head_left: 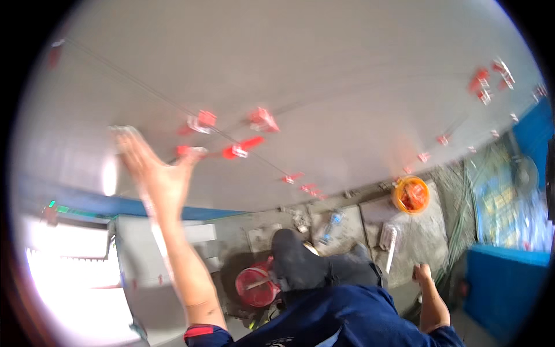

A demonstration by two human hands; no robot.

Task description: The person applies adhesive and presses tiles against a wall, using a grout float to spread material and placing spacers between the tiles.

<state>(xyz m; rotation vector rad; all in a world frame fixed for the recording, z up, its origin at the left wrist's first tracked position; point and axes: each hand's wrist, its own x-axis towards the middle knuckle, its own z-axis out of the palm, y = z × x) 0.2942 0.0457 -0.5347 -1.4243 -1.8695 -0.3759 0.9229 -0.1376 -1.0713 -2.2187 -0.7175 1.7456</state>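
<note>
My left hand (153, 170) is raised against the large grey wall tiles (347, 75), thumb and fingers spread, slightly blurred by motion. It looks empty; whether the palm touches the surface I cannot tell. By my thumb, red levelling wedges (240, 148) and white clips sit along a thin seam. Another red wedge (264, 120) is a little farther right. More red wedges (480, 81) with white clips follow the seams at the far right. My right hand (424, 273) hangs low beside my body, fingers curled; anything inside is hidden.
An orange bucket (398, 199) with red pieces stands near the wall's foot. Beside my legs is a red bucket (238, 283) with a stick inside. A blue tool (331, 226) and a white rod (392, 248) lie on grey dusty boards. Blue panels (509, 283) stand at right.
</note>
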